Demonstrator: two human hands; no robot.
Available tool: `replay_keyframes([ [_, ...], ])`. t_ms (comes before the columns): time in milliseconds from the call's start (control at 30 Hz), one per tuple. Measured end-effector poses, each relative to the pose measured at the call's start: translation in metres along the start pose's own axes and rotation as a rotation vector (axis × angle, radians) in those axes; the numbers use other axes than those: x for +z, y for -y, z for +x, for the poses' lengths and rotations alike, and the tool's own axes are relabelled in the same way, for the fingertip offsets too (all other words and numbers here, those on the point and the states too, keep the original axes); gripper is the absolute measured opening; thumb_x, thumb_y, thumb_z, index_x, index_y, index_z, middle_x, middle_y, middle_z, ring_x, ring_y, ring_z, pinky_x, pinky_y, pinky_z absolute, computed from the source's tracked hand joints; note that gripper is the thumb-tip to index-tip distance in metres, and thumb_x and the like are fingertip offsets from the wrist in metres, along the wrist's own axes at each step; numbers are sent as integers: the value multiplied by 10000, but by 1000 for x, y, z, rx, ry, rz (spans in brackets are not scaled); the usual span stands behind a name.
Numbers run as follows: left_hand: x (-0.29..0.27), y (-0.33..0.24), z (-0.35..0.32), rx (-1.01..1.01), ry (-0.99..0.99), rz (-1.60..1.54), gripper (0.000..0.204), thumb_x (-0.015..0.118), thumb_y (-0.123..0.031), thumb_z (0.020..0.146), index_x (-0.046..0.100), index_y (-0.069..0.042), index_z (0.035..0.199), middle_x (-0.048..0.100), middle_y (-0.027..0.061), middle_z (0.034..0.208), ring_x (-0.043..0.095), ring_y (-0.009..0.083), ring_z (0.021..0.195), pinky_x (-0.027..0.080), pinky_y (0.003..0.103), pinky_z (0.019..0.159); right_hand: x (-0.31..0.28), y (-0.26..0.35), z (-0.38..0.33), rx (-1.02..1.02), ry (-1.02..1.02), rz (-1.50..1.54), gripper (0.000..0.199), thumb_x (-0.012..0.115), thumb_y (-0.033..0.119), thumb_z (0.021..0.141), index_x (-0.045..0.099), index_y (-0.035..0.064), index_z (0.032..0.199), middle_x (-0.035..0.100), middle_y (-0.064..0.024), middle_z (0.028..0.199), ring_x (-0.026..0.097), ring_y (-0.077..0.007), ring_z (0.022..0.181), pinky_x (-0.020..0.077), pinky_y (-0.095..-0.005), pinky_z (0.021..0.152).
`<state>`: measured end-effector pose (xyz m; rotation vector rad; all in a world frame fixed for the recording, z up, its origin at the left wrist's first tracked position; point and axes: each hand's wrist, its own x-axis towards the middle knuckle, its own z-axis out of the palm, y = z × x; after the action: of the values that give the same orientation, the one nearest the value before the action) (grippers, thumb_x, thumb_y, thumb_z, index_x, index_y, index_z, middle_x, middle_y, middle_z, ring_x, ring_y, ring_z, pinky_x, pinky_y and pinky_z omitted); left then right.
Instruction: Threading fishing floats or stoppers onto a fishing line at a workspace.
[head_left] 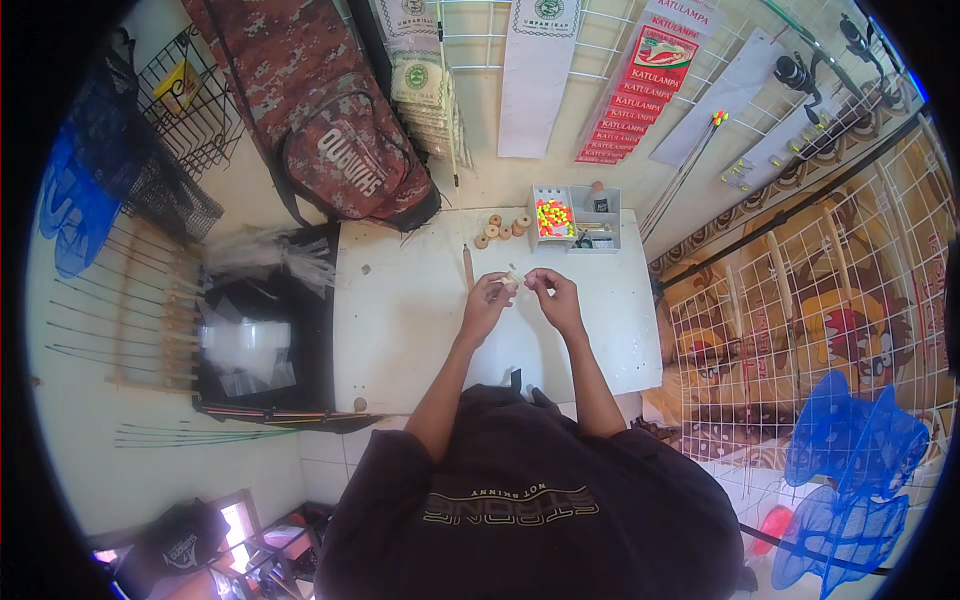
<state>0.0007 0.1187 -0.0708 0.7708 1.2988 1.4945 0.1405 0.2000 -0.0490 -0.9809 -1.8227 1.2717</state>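
Above the white tabletop, both of my hands meet at chest height. My left hand is closed round a small pale piece, possibly a wooden spool; the fingers cover most of it. Just to its right, my right hand pinches with thumb and forefinger close to that piece; whatever is between those fingertips is too small to make out. Beside my left fingers a slim wooden stick lies on the table. Several round wooden spools sit farther back.
A white divided box at the back holds bright yellow and pink floats and a small dark bottle. A camouflage bag leans behind left. Clear plastic bags lie on a black surface at left. Wire racks stand right.
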Motion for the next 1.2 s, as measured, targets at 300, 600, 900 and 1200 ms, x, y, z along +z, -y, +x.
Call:
replay_keyframes([
  [300, -3, 2, 2, 32, -56, -22, 352, 587, -152, 908, 470, -13, 1210, 616, 120, 1024, 614, 171, 932, 519, 287, 746, -8, 6, 6, -76, -37, -109, 206, 682, 121, 813, 652, 60, 1007, 666, -60, 926, 631, -143, 832, 475, -283, 720],
  [600, -2, 0, 1, 64, -47, -47, 243, 613, -130, 893, 511, -24, 1087, 615, 97, 1005, 596, 148, 908, 520, 283, 738, 3, 13, 0, -116, 48, -158, 357, 748, 164, 758, 634, 76, 1085, 677, -72, 940, 642, -164, 868, 478, -299, 723],
  [900, -5, 3, 3, 92, -39, -78, 257, 635, -146, 879, 513, -31, 1074, 611, 80, 992, 592, 138, 894, 510, 272, 717, 10, 11, 0, -40, 83, -30, 295, 691, 63, 787, 625, 22, 1072, 685, -48, 859, 621, -94, 799, 470, -247, 704],
  [1200, -4, -4, -1, 31, -37, -9, 313, 595, -160, 902, 500, -47, 1177, 613, 81, 987, 603, 152, 918, 506, 275, 735, 7, 10, 0, -86, -84, -16, 192, 629, 25, 811, 666, 28, 999, 653, -54, 839, 593, -107, 720, 476, -244, 683],
])
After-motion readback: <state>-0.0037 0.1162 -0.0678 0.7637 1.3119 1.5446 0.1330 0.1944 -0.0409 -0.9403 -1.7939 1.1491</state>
